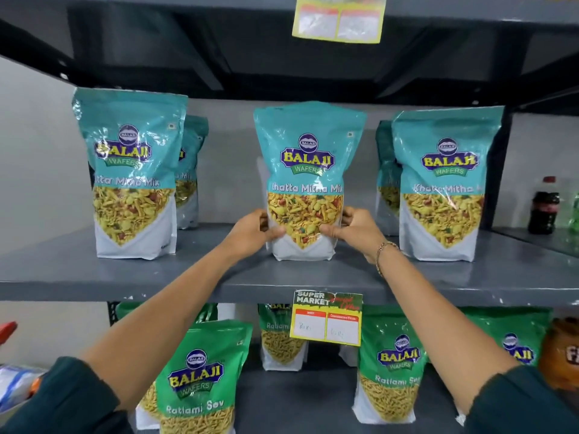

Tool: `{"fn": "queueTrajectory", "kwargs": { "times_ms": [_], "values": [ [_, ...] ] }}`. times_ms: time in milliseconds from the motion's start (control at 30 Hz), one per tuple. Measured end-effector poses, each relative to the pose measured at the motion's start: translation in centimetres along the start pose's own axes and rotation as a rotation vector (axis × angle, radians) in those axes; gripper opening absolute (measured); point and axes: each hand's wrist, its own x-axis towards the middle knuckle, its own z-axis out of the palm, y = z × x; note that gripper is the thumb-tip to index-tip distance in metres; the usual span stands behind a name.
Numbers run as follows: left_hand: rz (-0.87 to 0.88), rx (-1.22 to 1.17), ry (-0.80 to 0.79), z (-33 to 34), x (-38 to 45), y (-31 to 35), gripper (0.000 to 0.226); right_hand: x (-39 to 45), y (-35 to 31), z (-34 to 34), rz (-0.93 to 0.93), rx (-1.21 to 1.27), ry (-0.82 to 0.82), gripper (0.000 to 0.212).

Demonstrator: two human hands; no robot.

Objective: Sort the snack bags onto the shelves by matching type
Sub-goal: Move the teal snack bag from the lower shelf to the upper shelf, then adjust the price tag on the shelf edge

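Note:
A teal Khatta Mitha Mix bag (308,170) stands upright in the middle of the grey upper shelf (94,270). My left hand (253,230) grips its lower left edge and my right hand (354,230) grips its lower right edge. Matching teal bags stand on the same shelf at the left (131,173) and at the right (443,186), each with another teal bag half hidden behind it. On the shelf below stand several green Ratlami Sev bags, one at the front left (200,377) and one at the right (391,368).
A yellow price tag (327,317) hangs from the upper shelf's front edge, and another tag (338,18) hangs from the shelf above. A dark cola bottle (543,206) stands on a side shelf at the right. An orange bottle (560,349) shows at the lower right.

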Motion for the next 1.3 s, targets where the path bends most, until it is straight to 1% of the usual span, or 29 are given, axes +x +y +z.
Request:
{"fn": "queueTrajectory", "kwargs": {
  "times_ms": [67, 167, 267, 333, 433, 567, 600, 633, 667, 700, 733, 767, 800, 833, 867, 900, 967, 1033, 1100, 1200, 1233, 1300],
  "values": [
    [-0.001, 0.017, -0.016, -0.1, 0.0, -0.1, 0.046, 0.0, 0.0, 0.1, 0.001, -0.021, -0.019, 0.044],
    [0.002, -0.013, -0.048, -0.1, -0.2, 0.2, 0.033, 0.2, 0.2, 0.4, 0.025, -0.033, 0.001, 0.044],
    [-0.005, -0.053, -0.044, 0.1, -0.1, 0.1, 0.042, 0.3, 0.6, 0.4, 0.032, -0.043, 0.017, 0.051],
    [-0.006, -0.064, -0.050, 0.2, -0.1, -0.1, 0.045, 0.2, 0.8, 0.4, 0.024, -0.078, 0.029, 0.052],
    [-0.015, -0.081, -0.049, 0.4, -0.3, 0.2, 0.042, 0.1, 0.7, 0.6, 0.016, -0.118, 0.046, 0.050],
    [-0.036, -0.063, -0.045, 0.4, -0.5, 0.5, 0.037, 0.1, 0.8, 0.3, 0.034, -0.111, -0.011, 0.046],
    [-0.046, -0.056, -0.032, 0.3, -0.8, 0.6, 0.039, 0.0, 0.9, 0.2, 0.049, -0.114, -0.033, 0.046],
    [-0.062, -0.062, -0.008, 0.2, -1.0, 0.7, 0.046, -0.2, 1.0, 0.1, 0.063, -0.126, -0.037, 0.048],
    [-0.080, -0.069, 0.036, 0.0, -1.5, 1.0, 0.057, -0.4, 1.2, 0.0, 0.069, -0.145, -0.012, 0.051],
    [-0.097, -0.062, 0.094, -0.2, -2.0, 1.3, 0.065, -0.8, 1.3, 0.0, 0.073, -0.174, 0.052, 0.053],
    [-0.102, -0.046, 0.160, -0.4, -2.7, 1.9, 0.066, -1.3, 1.1, 0.1, 0.067, -0.197, 0.142, 0.051],
    [-0.094, -0.037, 0.223, -0.6, -3.6, 2.4, 0.059, -1.9, 0.7, 0.3, 0.046, -0.206, 0.246, 0.044],
    [-0.063, -0.032, 0.283, -0.7, -4.5, 3.0, 0.048, -2.8, 0.1, 0.6, 0.006, -0.188, 0.337, 0.033],
    [-0.019, -0.040, 0.337, -0.9, -5.5, 3.4, 0.038, -3.7, -0.6, 1.0, -0.036, -0.144, 0.396, 0.021],
    [0.027, -0.068, 0.373, -1.0, -6.5, 3.9, 0.032, -4.8, -1.6, 1.5, -0.071, -0.084, 0.415, 0.012],
    [0.057, -0.110, 0.384, -1.0, -7.6, 4.1, 0.028, -5.9, -2.5, 2.1, -0.095, -0.008, 0.401, 0.006],
    [0.083, -0.210, 0.361, -0.8, -10.0, 4.2, 0.023, -8.5, -4.2, 3.3, -0.100, 0.159, 0.319, 0.003],
    [0.085, -0.296, 0.335, -0.7, -12.6, 3.7, 0.021, -11.4, -5.3, 4.8, -0.082, 0.273, 0.235, 0.007],
    [0.077, -0.363, 0.342, -0.4, -15.2, 2.8, 0.020, -14.2, -5.6, 6.2, -0.069, 0.317, 0.161, 0.012],
    [-0.011, -0.425, 0.411, 0.2, -19.8, -0.4, 0.020, -18.4, -3.5, 9.2, -0.015, 0.360, 0.051, 0.006],
    [-0.051, -0.420, 0.416, 0.5, -21.4, -1.8, 0.020, -19.6, -2.2, 10.3, 0.018, 0.367, 0.014, 0.004],
    [-0.157, -0.393, 0.388, 1.5, -24.3, -4.9, 0.022, -21.8, 0.7, 12.5, 0.103, 0.362, -0.058, 0.006]
  ]
}}
